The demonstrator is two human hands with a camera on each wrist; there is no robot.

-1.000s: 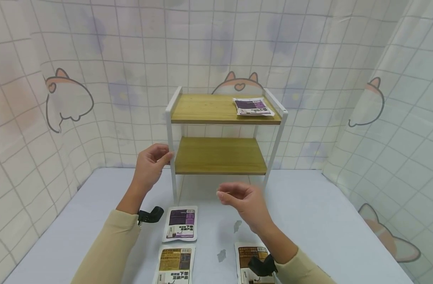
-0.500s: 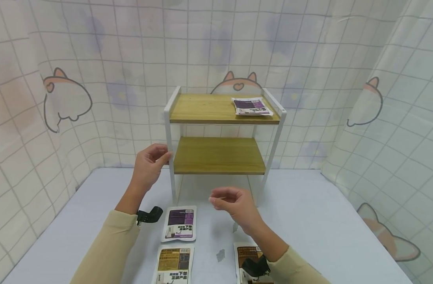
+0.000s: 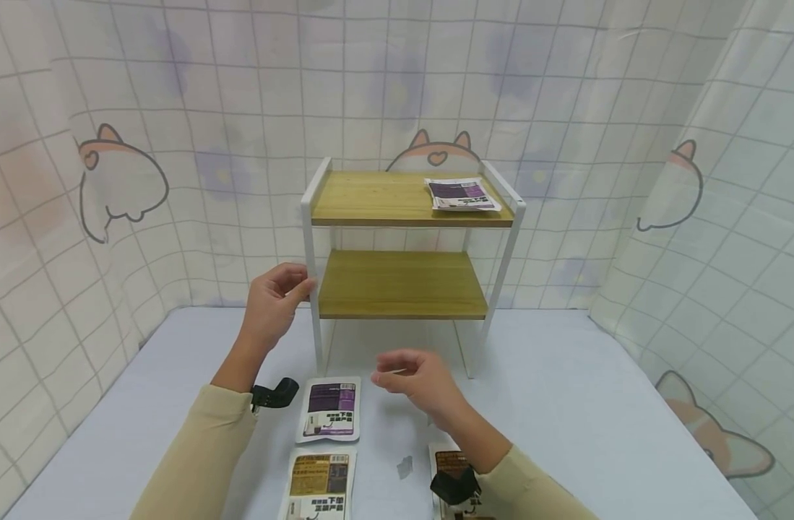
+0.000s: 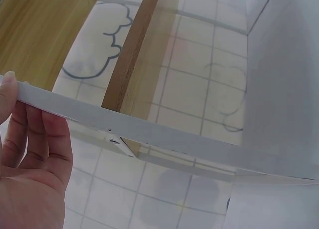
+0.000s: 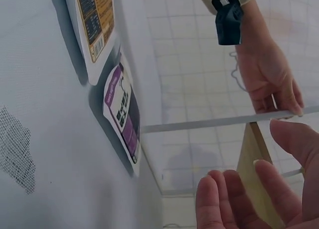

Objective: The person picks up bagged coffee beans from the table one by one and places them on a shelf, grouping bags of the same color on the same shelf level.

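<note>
A two-tier shelf point(image 3: 403, 285) with wooden boards and a white frame stands at the back of the table. My left hand point(image 3: 273, 300) holds its left front post point(image 4: 149, 131), thumb on one side and fingers on the other. My right hand point(image 3: 423, 386) hovers in front of the shelf, fingers loosely curved with nothing between them. Just left of it lies a purple-labelled pouch point(image 3: 331, 412) flat on the table. A gold-labelled pouch point(image 3: 320, 480) lies nearer to me. On the top board, at the right, rest purple-labelled pouches point(image 3: 463, 195), apparently stacked.
A brown-labelled pouch point(image 3: 450, 461) lies under my right forearm, partly covered by the wrist camera point(image 3: 456, 487). Grey patches mark the white table point(image 3: 553, 404). A grid-patterned curtain point(image 3: 397, 94) surrounds the back and sides.
My right hand has moved left and down, toward the purple-labelled pouch on the table. My left hand has stayed on the post. The pouches have not moved.
</note>
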